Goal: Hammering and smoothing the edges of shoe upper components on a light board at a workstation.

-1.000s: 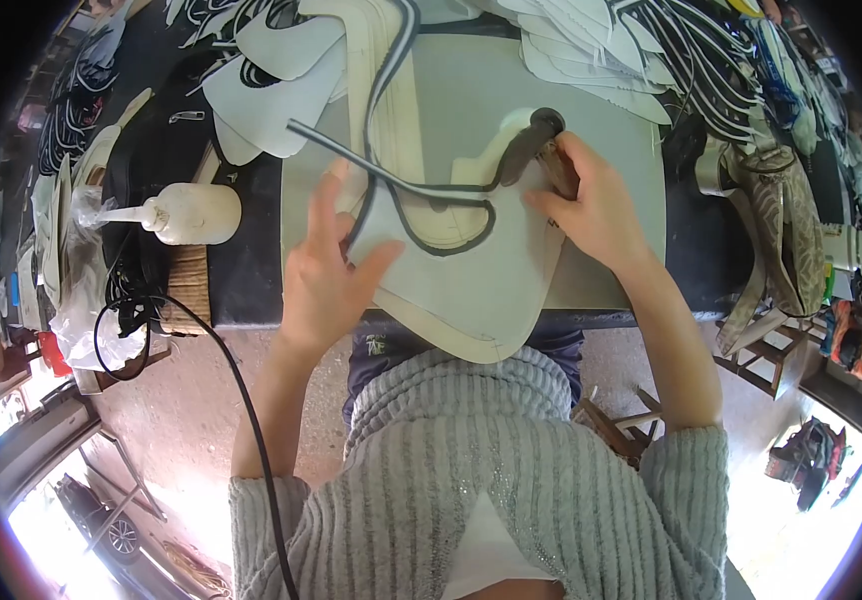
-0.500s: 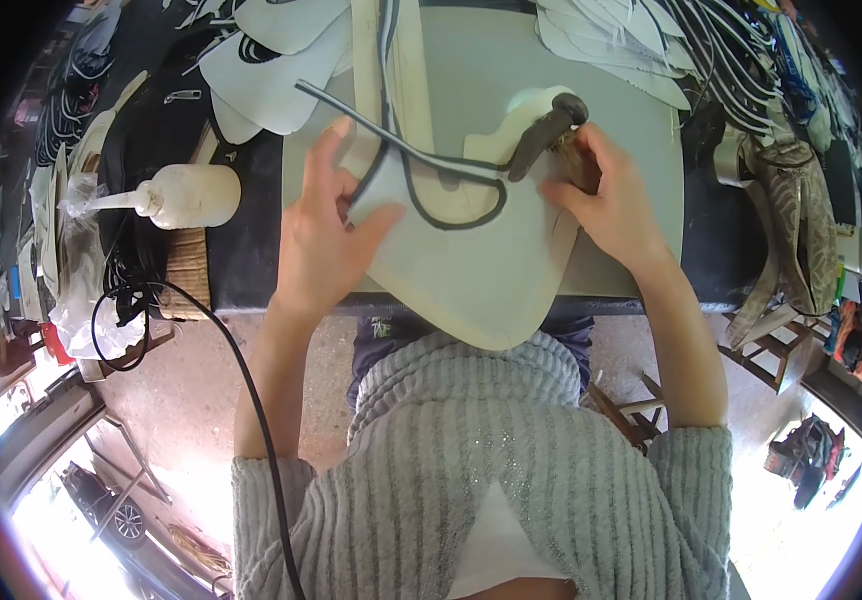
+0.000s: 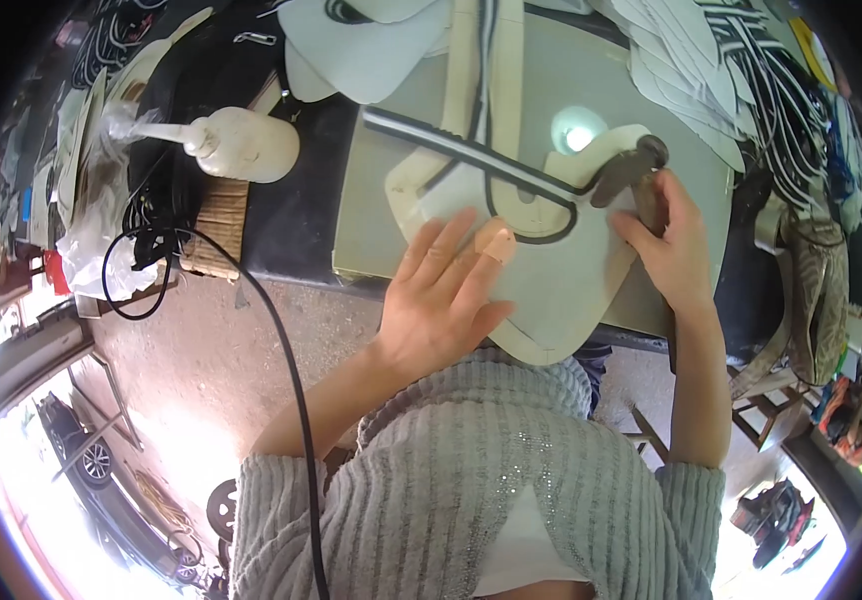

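A cream, curved panel [image 3: 561,300] lies on the grey-green board, its rounded end hanging toward me past the front edge. Black-and-white piping strip [image 3: 539,238] follows a U-shaped cut in it, and a straight length of the strip crosses above. My left hand [image 3: 448,290] rests on the panel just below the strip, fingers stretched out, with a beige plaster on one fingertip. Closed round a handle, my right hand [image 3: 679,240] holds a dark-headed hammer [image 3: 623,176] at the panel's right side. The hammer's head touches or hovers at the strip's end; I cannot tell which.
A white squeeze bottle [image 3: 249,145] lies at the left with its nozzle pointing left. A black cable [image 3: 286,340] hangs across my left side. White cut pieces [image 3: 356,50] are heaped at the back, more strips at the back right, and a patterned fabric piece [image 3: 819,290] at the right.
My left hand has left the strip's left side and moved right, flattening onto the panel. My right hand still holds the hammer. The whole view has shifted, with the table appearing further right.
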{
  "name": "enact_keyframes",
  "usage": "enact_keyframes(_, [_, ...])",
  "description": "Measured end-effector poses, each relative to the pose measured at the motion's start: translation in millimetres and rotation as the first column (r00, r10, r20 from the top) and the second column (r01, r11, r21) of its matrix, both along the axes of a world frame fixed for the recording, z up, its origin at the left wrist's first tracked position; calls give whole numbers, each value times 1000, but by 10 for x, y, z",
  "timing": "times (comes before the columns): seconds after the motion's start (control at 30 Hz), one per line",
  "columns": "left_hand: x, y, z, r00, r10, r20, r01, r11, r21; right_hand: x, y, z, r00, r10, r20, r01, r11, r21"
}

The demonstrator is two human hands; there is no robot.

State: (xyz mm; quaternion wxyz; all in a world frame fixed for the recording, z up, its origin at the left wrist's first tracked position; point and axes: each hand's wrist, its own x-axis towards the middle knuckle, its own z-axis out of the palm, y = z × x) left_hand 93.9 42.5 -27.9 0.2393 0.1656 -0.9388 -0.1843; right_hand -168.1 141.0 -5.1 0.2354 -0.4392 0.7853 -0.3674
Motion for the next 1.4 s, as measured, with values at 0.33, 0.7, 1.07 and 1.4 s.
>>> enact_keyframes(0.33, [46,-109,-31,995,55,87,-61,996,72,56,-69,21,997,-19,76,20,1000,-17])
enact_keyframes(0.7, [86,-66,-124,994,-97,-55,98,995,6,61,-87,123,912,-172,372,152,985,82])
enact_keyframes(1.07, [57,-63,-86,999,-44,5,43,997,58,3,-70,120,886,-170,431,144,985,93])
enact_keyframes(1.4, [54,-110,-70,997,-70,-36,72,996,43,7,-101,124,926,-108,362,70,991,116])
